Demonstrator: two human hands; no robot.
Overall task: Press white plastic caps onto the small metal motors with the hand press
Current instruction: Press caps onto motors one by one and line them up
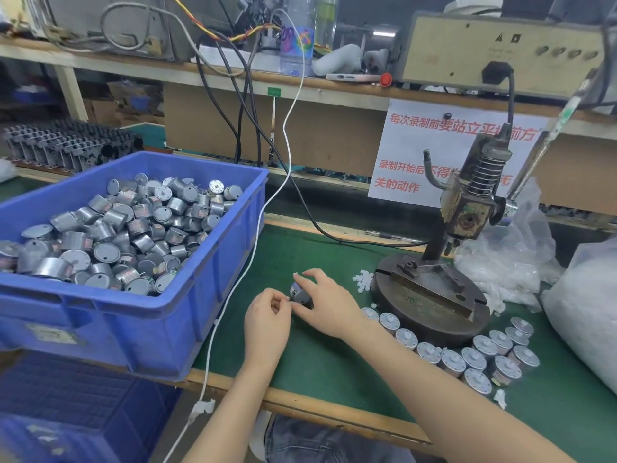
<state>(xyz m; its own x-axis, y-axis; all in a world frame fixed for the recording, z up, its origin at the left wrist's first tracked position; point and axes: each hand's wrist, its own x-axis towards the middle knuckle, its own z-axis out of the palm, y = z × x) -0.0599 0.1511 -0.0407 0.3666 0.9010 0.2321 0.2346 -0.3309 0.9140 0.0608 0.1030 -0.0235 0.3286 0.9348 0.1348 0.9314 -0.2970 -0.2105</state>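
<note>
On open mat (320,372), left hand (267,324) and right hand (329,305) grip motor (300,295).

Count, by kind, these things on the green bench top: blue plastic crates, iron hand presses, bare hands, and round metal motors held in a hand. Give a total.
Blue plastic crate: 1
Rusty iron hand press: 1
Bare hands: 2, the left hand and the right hand
Round silver metal motor, gripped by the right hand: 1
Total: 5
</note>
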